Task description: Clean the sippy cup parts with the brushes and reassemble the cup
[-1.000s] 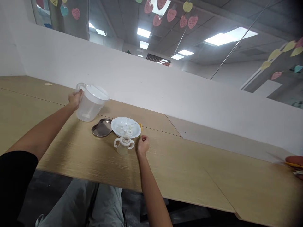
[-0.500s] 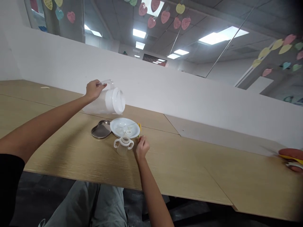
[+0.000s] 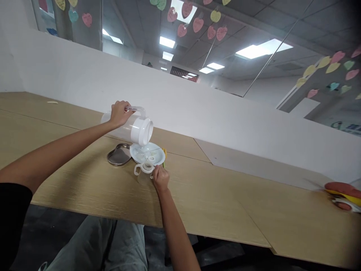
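Note:
My left hand [image 3: 120, 113] is closed round the handle of a clear plastic pitcher [image 3: 124, 130] with a white lid. The pitcher lies tipped on its side in the air, its lid end pointing right and down over a pale plate [image 3: 135, 154]. My right hand [image 3: 161, 178] grips the right handle of a clear baby bottle [image 3: 144, 177] with two white handles and an open top. That bottle stands on the table in front of the plate. Small clear and white parts [image 3: 150, 159] lie on the plate; I cannot make out their exact kind.
Left of the plate is a kidney-shaped metal tray [image 3: 119, 155]. A yellow and green item [image 3: 164, 154] shows at the plate's right edge. Red, yellow and white things [image 3: 342, 194] sit at the far right of the wooden table [image 3: 225, 199]. A white wall [image 3: 180, 101] stands behind.
The tipped pitcher has moved right and slightly down, closer to the plate and bottle. My right hand has moved left from beside the bottle onto its handle.

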`<move>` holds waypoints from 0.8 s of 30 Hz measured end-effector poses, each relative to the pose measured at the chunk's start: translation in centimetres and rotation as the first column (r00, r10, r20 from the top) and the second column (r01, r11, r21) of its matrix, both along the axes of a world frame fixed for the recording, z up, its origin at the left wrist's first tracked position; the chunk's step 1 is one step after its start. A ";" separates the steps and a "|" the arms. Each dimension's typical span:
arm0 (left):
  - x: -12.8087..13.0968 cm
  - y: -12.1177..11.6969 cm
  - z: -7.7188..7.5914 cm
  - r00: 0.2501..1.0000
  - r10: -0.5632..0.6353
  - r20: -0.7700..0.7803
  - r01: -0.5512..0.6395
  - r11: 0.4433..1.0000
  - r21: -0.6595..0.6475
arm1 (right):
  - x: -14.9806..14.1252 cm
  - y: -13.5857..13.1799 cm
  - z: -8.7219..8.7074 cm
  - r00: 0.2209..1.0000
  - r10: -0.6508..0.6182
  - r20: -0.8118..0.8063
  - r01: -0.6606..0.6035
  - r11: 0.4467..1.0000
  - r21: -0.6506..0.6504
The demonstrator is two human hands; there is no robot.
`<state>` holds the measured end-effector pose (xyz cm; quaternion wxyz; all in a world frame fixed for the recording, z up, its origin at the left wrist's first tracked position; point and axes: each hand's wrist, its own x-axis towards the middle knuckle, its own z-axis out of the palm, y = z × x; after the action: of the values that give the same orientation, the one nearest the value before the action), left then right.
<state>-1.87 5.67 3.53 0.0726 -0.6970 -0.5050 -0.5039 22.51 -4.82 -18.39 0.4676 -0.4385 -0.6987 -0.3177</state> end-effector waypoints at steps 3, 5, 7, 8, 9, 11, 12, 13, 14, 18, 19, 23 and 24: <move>0.2 0.0 -0.1 1.000 -0.009 -0.026 0.009 1.000 0.005 | 0.0 0.1 0.0 1.000 -0.015 0.000 0.015 1.000 0.019; 0.3 0.0 -0.1 1.000 -0.011 -0.028 0.011 1.000 0.014 | 0.0 0.3 -0.1 1.000 -0.027 -0.007 0.027 0.999 0.020; 0.4 -0.2 0.1 0.999 -0.018 -0.026 0.019 1.000 0.022 | 0.0 0.5 -0.2 0.999 -0.031 -0.017 0.031 0.999 0.011; 0.5 -0.3 0.2 0.999 -0.023 -0.025 0.024 0.999 0.024 | 0.0 0.5 -0.2 0.999 -0.030 -0.021 0.030 1.000 0.008; 0.6 -0.4 0.3 0.999 -0.029 -0.023 0.030 0.999 0.025 | 0.0 0.5 -0.2 0.999 -0.028 -0.024 0.028 1.000 0.003; 0.7 -0.7 0.5 0.999 -0.049 -0.015 0.049 0.998 0.025 | 0.0 0.5 -0.2 0.999 -0.020 -0.026 0.020 1.000 -0.004; 0.8 -0.9 0.7 0.998 -0.064 -0.010 0.064 0.998 0.026 | 0.0 0.5 -0.2 0.999 -0.019 -0.028 0.019 1.000 -0.011; 0.9 -1.2 0.9 0.997 -0.083 -0.007 0.083 0.996 0.028 | 0.0 0.5 -0.2 0.999 -0.020 -0.031 0.019 1.000 -0.022; 1.0 -1.5 1.1 0.995 -0.104 -0.006 0.104 0.994 0.031 | 0.0 0.5 -0.2 0.999 -0.021 -0.036 0.020 0.999 -0.035; 1.4 -3.1 2.0 0.980 -0.194 -0.040 0.196 0.980 0.038 | 0.0 0.4 -0.1 0.998 -0.012 -0.064 0.008 0.998 -0.065; 1.5 -3.5 2.1 0.975 -0.216 -0.051 0.218 0.975 0.037 | 0.0 0.4 -0.2 0.997 -0.008 -0.074 0.004 0.998 -0.065; 2.0 -5.3 2.5 0.958 -0.279 -0.064 0.281 0.960 0.018 | 0.0 0.4 -0.2 0.994 -0.009 -0.112 -0.001 0.996 -0.094; 2.1 -5.7 2.5 0.955 -0.290 -0.065 0.292 0.956 0.011 | 0.0 0.4 -0.2 0.993 -0.008 -0.118 -0.004 0.995 -0.103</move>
<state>0.27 0.01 6.06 0.0204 -0.7783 -0.3892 -0.4922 22.48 -4.44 -18.62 0.4844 -0.4809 -0.6848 -0.2552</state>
